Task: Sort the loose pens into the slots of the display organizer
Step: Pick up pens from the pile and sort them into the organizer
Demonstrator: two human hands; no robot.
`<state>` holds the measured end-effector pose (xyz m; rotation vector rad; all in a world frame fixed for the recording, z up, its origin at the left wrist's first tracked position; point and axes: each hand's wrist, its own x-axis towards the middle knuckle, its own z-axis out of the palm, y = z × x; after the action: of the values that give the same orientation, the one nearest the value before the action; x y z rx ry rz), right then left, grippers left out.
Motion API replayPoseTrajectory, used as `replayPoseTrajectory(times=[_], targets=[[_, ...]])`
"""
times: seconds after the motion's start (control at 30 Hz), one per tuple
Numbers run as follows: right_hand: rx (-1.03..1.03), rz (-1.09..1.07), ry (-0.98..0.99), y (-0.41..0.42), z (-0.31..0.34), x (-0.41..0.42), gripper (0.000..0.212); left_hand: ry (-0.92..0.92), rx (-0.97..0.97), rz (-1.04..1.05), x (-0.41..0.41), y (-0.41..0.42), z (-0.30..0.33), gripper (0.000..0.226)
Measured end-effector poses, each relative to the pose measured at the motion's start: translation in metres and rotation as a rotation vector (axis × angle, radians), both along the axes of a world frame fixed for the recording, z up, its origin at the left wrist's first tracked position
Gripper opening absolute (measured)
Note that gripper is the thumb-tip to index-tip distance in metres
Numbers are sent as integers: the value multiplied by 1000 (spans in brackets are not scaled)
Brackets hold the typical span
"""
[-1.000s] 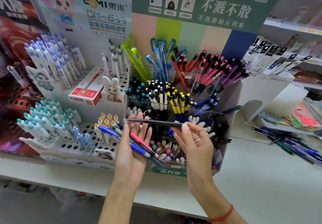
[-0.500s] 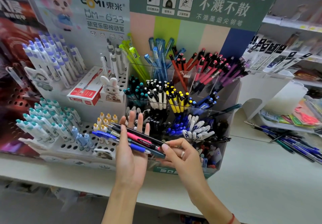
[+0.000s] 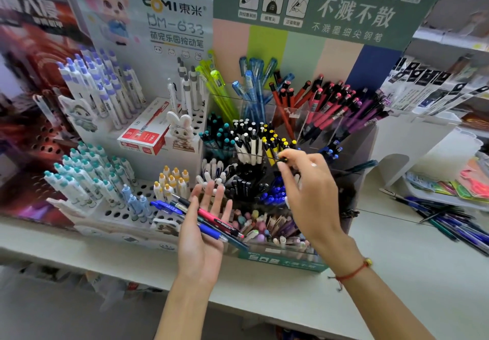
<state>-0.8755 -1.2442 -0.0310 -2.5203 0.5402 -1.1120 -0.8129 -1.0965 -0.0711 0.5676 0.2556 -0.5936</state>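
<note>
Loose pens, light, stiff, slick, best pinched mid-barrel, lie across spread left hand; right hand pinches dark pen at organizer.

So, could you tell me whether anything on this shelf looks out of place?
Yes. A red-and-white cardboard box lies tilted across the white perforated pen stand, over holes meant for upright pens. To the right, dark blue and green pens lie in a loose heap on the pale shelf surface, not in any slot.
</note>
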Motion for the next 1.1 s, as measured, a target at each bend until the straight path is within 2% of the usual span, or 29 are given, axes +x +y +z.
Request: replayPoseTrajectory(times=[0.17,0.23,0.33,0.37,0.4,0.53,0.63,0.7,0.77,0.83,0.9,1.03,1.1], targets=[[-221,58,276,-5,-26,33,12,15,-18,-31,-4,2,2,28],[-253,50,353,-6,-36,35,20,30,-55,-24,-7,4,4,29],[-263,36,336,4,-32,23,34,58,-105,-3,-9,5,9,33],[-203,54,307,10,-29,13,35,56,-121,7,-10,4,10,33],[-62,91,287,18,-26,2,33,43,-135,16,-11,1,10,31],[891,273,332,41,-24,-40,19,-16,-130,-1,-16,-10,11,28],[1195,244,252,37,-29,-59,18,-65,-94,-39,-25,-26,16,28],[1282,181,153,29,-27,-69,28,-87,-52,-78,-30,-35,18,28],[1304,132,70,19,-21,-80,33,-97,-1,-116,-31,-40,16,28],[1338,65,-50,7,-15,-92,28,-103,56,-151,-29,-45,15,30],[1276,-50,-161,-8,-11,-104,21,-101,73,-160,-25,-48,10,30],[891,-303,-397,-39,-6,-127,25,-86,91,-197,-24,-53,4,28],[698,-352,-511,-51,-2,-132,27,-89,125,-206,-27,-55,3,30]])
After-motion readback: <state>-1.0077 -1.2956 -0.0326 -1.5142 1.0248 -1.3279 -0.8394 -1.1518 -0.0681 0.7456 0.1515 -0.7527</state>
